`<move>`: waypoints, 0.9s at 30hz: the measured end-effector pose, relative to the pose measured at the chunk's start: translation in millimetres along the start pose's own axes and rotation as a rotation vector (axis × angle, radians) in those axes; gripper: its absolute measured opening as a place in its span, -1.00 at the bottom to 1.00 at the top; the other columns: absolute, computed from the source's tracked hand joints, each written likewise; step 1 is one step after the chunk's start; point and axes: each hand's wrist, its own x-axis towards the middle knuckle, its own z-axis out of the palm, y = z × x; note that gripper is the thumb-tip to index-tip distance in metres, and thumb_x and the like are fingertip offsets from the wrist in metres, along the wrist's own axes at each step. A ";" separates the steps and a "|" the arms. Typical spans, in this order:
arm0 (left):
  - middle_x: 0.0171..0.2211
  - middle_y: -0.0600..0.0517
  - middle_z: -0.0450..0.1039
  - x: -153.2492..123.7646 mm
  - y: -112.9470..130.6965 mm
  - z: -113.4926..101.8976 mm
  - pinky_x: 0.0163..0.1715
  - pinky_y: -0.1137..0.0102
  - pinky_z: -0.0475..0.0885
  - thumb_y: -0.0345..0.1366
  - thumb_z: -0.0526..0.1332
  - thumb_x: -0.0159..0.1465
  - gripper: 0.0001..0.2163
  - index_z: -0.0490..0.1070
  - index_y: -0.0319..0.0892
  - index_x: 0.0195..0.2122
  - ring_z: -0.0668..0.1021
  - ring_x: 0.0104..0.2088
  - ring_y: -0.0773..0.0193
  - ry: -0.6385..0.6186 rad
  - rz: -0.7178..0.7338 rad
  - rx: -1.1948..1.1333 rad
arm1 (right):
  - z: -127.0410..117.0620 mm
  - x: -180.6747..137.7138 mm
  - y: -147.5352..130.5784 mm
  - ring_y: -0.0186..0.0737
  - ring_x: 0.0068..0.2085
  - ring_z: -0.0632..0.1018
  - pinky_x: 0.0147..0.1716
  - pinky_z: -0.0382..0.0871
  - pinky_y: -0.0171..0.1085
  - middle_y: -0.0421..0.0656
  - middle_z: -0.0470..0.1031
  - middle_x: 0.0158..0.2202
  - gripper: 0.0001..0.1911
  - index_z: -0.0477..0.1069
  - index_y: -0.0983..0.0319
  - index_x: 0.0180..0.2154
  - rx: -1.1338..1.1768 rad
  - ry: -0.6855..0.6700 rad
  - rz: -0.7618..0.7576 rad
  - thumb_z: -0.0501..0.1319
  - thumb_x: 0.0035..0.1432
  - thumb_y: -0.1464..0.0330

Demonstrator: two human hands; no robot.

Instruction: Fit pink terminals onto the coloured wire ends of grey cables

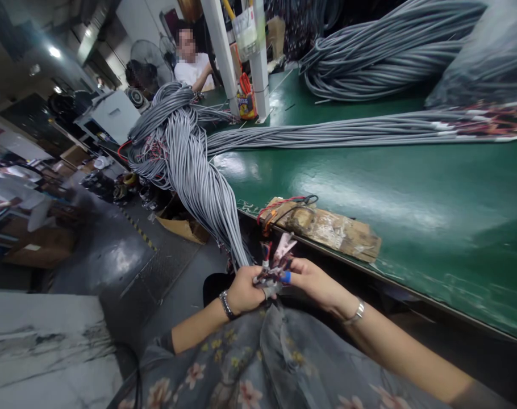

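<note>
My left hand [246, 291] is closed around the end of a bundle of grey cables [218, 199], just in front of my body. Stripped ends with dark and red wires [275, 267] stick out between my two hands. At these wire ends, my right hand [312, 282] has its fingers pinched together, with a blue band [286, 277] at a fingertip. A pale pink clip-like piece [284, 244] stands up among the wires. From my hands the cables run up over the bench edge to a large heap.
On the green bench [412, 187] lie a wooden board [335, 230] with wires, a long row of cables [326, 132] and a thick coil [382, 57]. A white post [261, 62] stands behind. Another person [192, 62] sits beyond the heap. A cardboard box [182, 227] is on the floor.
</note>
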 end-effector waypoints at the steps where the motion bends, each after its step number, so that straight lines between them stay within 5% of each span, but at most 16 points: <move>1: -0.67 0.05 0.43 0.2 1.6 0.7 -0.55 0.46 0.35 -0.06 0.40 -0.01 -0.68 0.45 -0.23 -0.60 0.43 -0.62 0.35 0.022 -0.003 -0.037 | -1.7 -0.2 0.5 -0.36 -0.52 0.46 -0.46 0.36 -0.33 -0.22 0.50 -0.54 -0.69 0.51 0.27 -0.49 0.034 0.020 -0.002 0.48 -0.17 0.19; 8: -0.68 0.02 0.42 1.5 10.8 6.5 -0.55 0.42 0.37 0.04 0.39 -0.02 -0.59 0.42 -0.23 -0.65 0.44 -0.63 0.34 0.240 -0.017 -0.166 | -3.8 -5.1 5.8 -0.35 -0.53 0.44 -0.52 0.36 -0.33 -0.21 0.48 -0.53 -0.59 0.48 0.23 -0.41 0.083 0.110 -0.036 0.45 -0.16 0.06; 14: -0.67 0.01 0.44 4.1 10.8 2.5 -0.48 0.44 0.40 0.02 0.37 0.02 -0.60 0.44 -0.24 -0.67 0.48 -0.57 0.32 0.123 0.049 -0.119 | 10.2 -7.0 6.6 -0.33 -0.54 0.42 -0.52 0.26 -0.33 -0.21 0.49 -0.58 -0.60 0.35 0.21 -0.48 -0.130 0.166 -0.094 0.40 -0.10 0.05; 19: -0.64 0.02 0.47 4.4 10.4 -2.3 -0.56 0.47 0.36 -0.01 0.42 -0.07 -0.63 0.48 -0.27 -0.61 0.43 -0.62 0.36 -0.010 -0.047 -0.097 | 14.0 -4.1 2.9 -0.28 -0.52 0.47 -0.47 0.33 -0.28 -0.26 0.46 -0.57 -0.55 0.34 0.19 -0.44 -0.109 0.111 -0.036 0.44 -0.21 0.05; 27: -0.65 -0.02 0.48 3.2 1.3 1.8 -0.54 0.42 0.40 0.00 0.40 -0.03 -0.62 0.48 -0.26 -0.64 0.48 -0.61 0.30 0.176 0.026 -0.205 | 16.7 -1.9 -4.5 -0.36 -0.58 0.31 -0.57 0.11 -0.33 -0.25 0.41 -0.63 -0.54 0.37 0.22 -0.45 -0.198 0.157 -0.038 0.39 -0.16 -0.01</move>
